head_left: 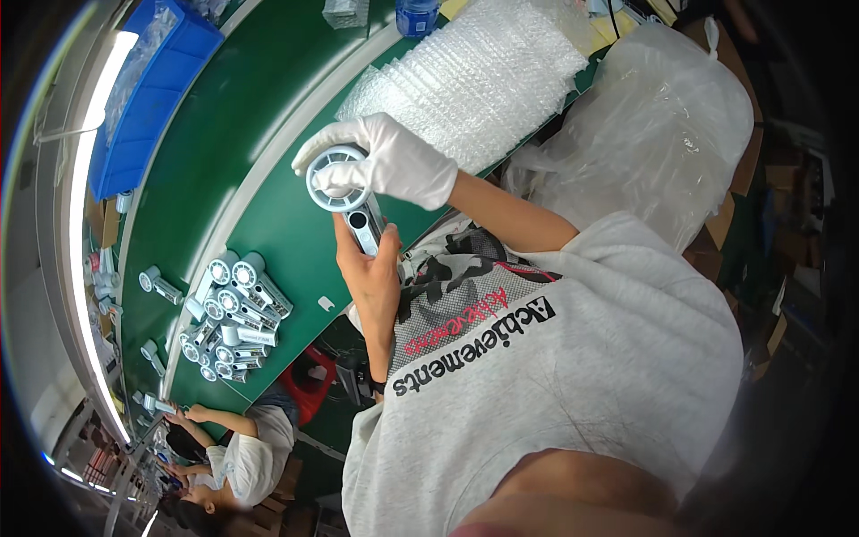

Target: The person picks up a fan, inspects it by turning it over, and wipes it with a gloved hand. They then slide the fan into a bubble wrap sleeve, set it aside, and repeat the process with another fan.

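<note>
Between my hands is a pale blue-grey handheld fan (361, 224) with a round, spoked head and a short handle. My bare left hand (369, 282) wraps round the handle from below. A white glove covers my right hand (403, 161), whose fingers curl round the rim of the fan head, with the thumb over its middle. The fan is held above the green tabletop (295, 242). To the left lies a heap of similar handheld fans (240, 304), piled at different angles.
Stacked bubble-wrap sheets (465, 85) lie beyond my right hand, near a blue bottle (416, 16). A green conveyor belt (242, 80) runs alongside, with a blue bin (148, 107) past it. A large clear plastic bag (644, 125) stands at right. A co-worker (255, 447) sits lower left.
</note>
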A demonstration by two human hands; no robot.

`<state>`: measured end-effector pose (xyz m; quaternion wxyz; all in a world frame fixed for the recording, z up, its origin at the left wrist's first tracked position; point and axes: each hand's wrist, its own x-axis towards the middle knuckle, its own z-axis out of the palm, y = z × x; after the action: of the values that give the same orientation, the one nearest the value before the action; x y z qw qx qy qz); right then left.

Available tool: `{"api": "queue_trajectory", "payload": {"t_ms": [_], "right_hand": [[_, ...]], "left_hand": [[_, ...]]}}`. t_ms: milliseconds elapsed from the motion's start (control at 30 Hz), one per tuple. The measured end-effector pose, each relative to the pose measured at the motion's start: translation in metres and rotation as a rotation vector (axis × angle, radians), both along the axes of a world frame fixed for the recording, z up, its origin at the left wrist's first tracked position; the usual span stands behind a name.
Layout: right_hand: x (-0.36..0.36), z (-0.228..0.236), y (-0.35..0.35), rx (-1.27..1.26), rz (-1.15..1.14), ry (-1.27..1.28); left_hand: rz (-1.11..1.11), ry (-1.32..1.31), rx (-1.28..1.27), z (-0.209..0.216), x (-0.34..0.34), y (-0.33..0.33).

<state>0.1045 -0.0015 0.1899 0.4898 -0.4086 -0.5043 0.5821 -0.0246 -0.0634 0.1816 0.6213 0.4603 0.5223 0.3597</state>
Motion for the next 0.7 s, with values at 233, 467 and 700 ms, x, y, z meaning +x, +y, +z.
{"api": "queue_trajectory", "payload": {"t_ms": [233,467,700], "right_hand": [[-0.003,0.01,-0.002,0.081,0.059,-0.079],[0.006,0.018,-0.002,0.101,0.135,0.105],[-0.01,-0.023,0.013,-0.084,0.048,0.758]], "left_hand": [[-0.017,0.108,0.113,-0.004,-0.002,-0.005],[-0.034,0.2,0.27,-0.006,-0.007,-0.006],[0.04,-0.026,0.058,0.024,0.0,-0.002]]}}
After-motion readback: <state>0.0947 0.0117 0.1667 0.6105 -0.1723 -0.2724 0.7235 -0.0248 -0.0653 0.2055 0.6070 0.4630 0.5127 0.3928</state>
